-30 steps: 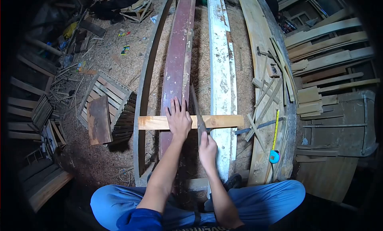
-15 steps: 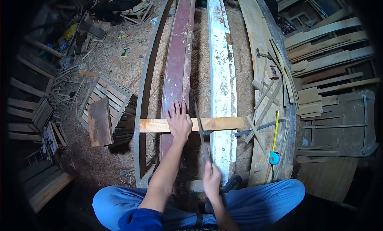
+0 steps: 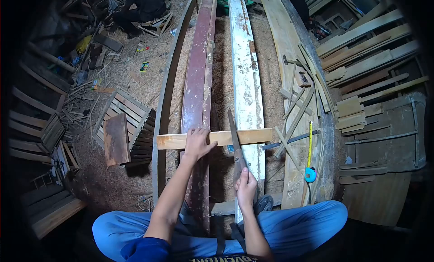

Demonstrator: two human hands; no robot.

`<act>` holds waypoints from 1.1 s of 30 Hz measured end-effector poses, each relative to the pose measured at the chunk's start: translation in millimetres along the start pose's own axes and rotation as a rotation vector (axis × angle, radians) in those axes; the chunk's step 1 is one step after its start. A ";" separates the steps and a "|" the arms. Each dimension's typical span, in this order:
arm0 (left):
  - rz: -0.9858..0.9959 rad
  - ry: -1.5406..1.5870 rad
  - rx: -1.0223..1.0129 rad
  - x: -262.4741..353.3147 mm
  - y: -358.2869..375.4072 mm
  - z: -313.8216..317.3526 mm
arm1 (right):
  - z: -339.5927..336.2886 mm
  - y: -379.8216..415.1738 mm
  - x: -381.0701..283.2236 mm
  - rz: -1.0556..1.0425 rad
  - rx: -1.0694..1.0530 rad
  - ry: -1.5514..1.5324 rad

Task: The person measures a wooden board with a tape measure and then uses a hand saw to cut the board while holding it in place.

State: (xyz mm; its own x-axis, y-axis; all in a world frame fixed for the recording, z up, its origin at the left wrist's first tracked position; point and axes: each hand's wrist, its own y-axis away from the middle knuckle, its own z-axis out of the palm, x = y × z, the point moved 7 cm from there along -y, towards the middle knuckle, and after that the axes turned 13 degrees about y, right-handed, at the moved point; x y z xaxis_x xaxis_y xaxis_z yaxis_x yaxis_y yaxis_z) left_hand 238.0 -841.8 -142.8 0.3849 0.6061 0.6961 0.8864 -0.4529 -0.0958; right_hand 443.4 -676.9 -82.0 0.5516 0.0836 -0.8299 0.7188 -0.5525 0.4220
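Crosswise over a red beam and a white beam lies a board, a saw slanting over it.
The left hand rests on the board above the red beam, half open, fingers bent at the far edge, thumb spread; the right hand is closed round the saw's near end, and a tape measure sits well to the right.

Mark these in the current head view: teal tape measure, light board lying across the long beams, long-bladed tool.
Teal tape measure (image 3: 310,174): head view, on its case.
Light board (image 3: 223,138): head view, top face near mid-length.
Long-bladed tool (image 3: 233,130): head view, on the blade.
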 end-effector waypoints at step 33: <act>-0.010 -0.092 0.347 1.2 -30.7 -12.4 | 24.1 -4.4 -18.1 -0.151 -0.010 0.159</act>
State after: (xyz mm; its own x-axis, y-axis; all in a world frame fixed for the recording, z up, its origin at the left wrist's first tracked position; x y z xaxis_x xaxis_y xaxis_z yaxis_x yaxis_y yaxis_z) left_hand 208.1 -835.2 -130.2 0.3829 0.6730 0.6328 0.9189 -0.2069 -0.3360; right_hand 420.0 -696.0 -77.6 0.4961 0.2951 -0.8166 0.8023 -0.5152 0.3013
